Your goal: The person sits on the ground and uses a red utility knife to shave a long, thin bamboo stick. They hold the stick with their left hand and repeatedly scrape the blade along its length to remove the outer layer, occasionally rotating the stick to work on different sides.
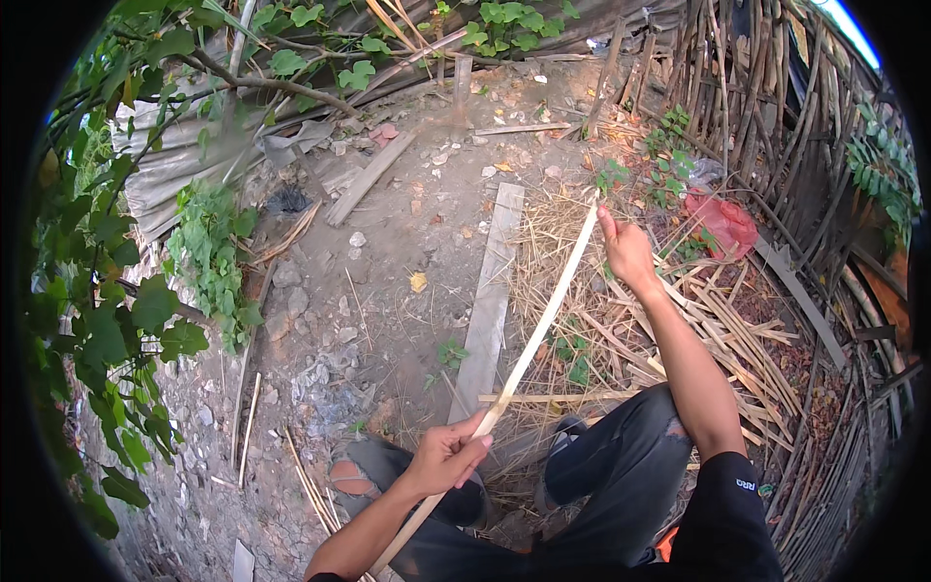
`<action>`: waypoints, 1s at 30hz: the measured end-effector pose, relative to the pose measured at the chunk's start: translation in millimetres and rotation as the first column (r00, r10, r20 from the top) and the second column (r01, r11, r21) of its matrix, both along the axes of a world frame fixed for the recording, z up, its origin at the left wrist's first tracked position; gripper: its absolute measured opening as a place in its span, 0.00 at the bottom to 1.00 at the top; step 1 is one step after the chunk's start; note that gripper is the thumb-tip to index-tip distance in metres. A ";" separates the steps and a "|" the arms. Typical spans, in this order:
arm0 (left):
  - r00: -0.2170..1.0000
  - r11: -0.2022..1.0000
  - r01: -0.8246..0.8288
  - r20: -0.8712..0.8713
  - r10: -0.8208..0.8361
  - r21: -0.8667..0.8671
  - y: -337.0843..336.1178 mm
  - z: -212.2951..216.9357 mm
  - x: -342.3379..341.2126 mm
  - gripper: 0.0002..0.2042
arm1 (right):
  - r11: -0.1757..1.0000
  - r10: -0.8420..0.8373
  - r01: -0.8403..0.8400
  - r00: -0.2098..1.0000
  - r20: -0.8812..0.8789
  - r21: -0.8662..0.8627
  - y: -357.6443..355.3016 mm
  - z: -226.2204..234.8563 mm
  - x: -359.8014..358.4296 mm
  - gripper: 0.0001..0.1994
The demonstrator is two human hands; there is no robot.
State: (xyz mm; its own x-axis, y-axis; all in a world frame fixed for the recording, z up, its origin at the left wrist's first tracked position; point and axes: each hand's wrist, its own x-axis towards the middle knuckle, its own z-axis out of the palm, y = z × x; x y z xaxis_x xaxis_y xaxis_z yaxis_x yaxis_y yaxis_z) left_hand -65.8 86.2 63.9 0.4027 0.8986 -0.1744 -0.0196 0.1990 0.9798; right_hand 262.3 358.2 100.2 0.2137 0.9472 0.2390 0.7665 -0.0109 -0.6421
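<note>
A long pale bamboo strip (548, 325) slants across the middle, from my lap up to the far right. Around its lower part my left hand (448, 456) is closed, thumb lying along the strip. My right hand (628, 250) reaches out to the strip's far end, fingers curled and thumb tip against it; how the fingers meet the strip is partly hidden. Below my right forearm lies a pile of split strips (747, 359) on loose shavings (558, 233). A flat grey board (493, 276) lies on the ground just left of the strip.
My bent knees in torn jeans (621, 456) frame the near ground. A stick fence (747, 78) curves along the right, with a red plastic bag (722, 225) by it. Leafy branches (107, 320) hang at the left. Another plank (370, 179) and stones lie farther off.
</note>
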 end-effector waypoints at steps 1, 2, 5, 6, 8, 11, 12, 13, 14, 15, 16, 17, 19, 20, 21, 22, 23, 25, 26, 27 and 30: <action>0.997 0.997 0.071 0.007 -0.072 0.009 -4.1 -3.4 1.0 0.25 | 0.992 -0.052 0.059 0.996 -0.066 0.116 15.7 -10.2 45.1 0.38; 0.991 0.991 0.132 0.010 -0.132 0.015 -9.5 -7.8 0.6 0.25 | 0.981 -0.169 0.171 0.985 -0.031 0.089 23.3 -19.1 81.6 0.38; 0.994 0.994 0.107 0.014 -0.107 0.004 -12.3 -14.1 -1.7 0.25 | 0.963 -0.261 0.265 0.961 -0.092 0.040 7.8 -34.8 84.6 0.41; 0.998 0.998 0.060 0.028 -0.060 0.005 -6.6 -15.9 -1.4 0.25 | 0.967 -0.243 0.249 0.965 -0.094 0.055 2.2 -35.9 80.4 0.42; 0.997 0.998 -0.060 0.046 0.059 0.024 4.1 -15.2 4.8 0.25 | 0.984 -0.118 0.134 0.984 -0.132 0.120 -4.4 -22.9 68.9 0.39; 0.980 0.983 -0.184 0.085 0.182 0.014 13.9 -5.8 7.3 0.24 | 0.959 0.169 -0.136 0.979 -0.114 0.251 -43.2 20.6 6.3 0.34; 0.972 0.976 -0.216 0.094 0.215 0.005 13.6 -4.3 5.7 0.24 | 0.931 0.300 -0.276 0.952 -0.068 0.239 -57.5 23.0 -17.0 0.31; 0.964 0.969 -0.245 0.104 0.244 -0.001 14.0 -2.0 3.6 0.23 | 0.910 0.410 -0.402 0.909 -0.078 0.097 -77.9 32.1 -41.6 0.29; 0.958 0.965 -0.264 0.117 0.263 -0.006 15.2 0.5 2.9 0.23 | 0.856 0.515 -0.516 0.856 0.045 0.029 -96.1 39.4 -59.2 0.27; 0.950 0.957 -0.289 0.123 0.288 -0.011 14.4 2.0 0.0 0.23 | 0.800 0.600 -0.599 0.794 0.095 -0.044 -115.7 46.0 -81.8 0.27; 0.945 0.952 -0.307 0.112 0.307 -0.016 15.1 3.2 0.3 0.22 | 0.737 0.672 -0.674 0.719 0.177 -0.058 -126.4 37.4 -92.7 0.26; 0.941 0.946 -0.322 0.099 0.323 -0.022 15.9 3.1 0.8 0.22 | 0.702 0.705 -0.706 0.671 0.230 -0.094 -142.0 32.8 -104.8 0.27; 0.935 0.937 -0.349 0.065 0.349 -0.021 15.9 1.1 -1.1 0.21 | 0.685 0.717 -0.712 0.623 0.312 -0.154 -153.7 28.6 -117.8 0.27; 0.932 0.933 -0.359 0.044 0.359 -0.014 15.0 -1.2 -3.1 0.20 | 0.704 0.699 -0.688 0.627 0.344 -0.176 -153.8 24.9 -121.6 0.28; 0.930 0.930 -0.367 0.024 0.367 -0.007 13.7 -3.6 -5.1 0.20 | 0.723 0.680 -0.662 0.630 0.375 -0.198 -152.8 19.9 -124.8 0.28; 0.933 0.933 -0.360 -0.010 0.360 0.005 11.1 -6.9 -5.5 0.20 | 0.785 0.601 -0.610 0.705 0.377 -0.110 -133.5 8.3 -120.2 0.30; 0.930 0.932 -0.363 -0.047 0.364 0.017 4.9 -9.2 -7.6 0.20 | 0.844 0.523 -0.534 0.793 0.314 -0.055 -108.3 3.1 -112.7 0.30; 0.939 0.941 -0.335 -0.070 0.338 0.042 -0.3 -12.8 -10.2 0.21 | 0.924 0.363 -0.383 0.883 0.297 0.011 -60.7 15.4 -79.1 0.29; 0.950 0.951 -0.304 -0.056 0.307 0.055 1.1 -15.3 -9.0 0.21 | 0.948 0.284 -0.316 0.892 0.350 0.036 -47.4 23.6 -62.1 0.29; 0.960 0.959 -0.274 -0.039 0.277 0.067 3.3 -17.6 -6.2 0.21 | 0.958 0.243 -0.280 0.909 0.339 0.064 -45.4 17.5 -56.8 0.29; 0.965 0.965 -0.253 -0.048 0.257 0.075 14.0 -11.5 6.0 0.22 | 0.968 0.184 -0.230 0.923 0.339 0.102 -38.0 3.7 -47.7 0.28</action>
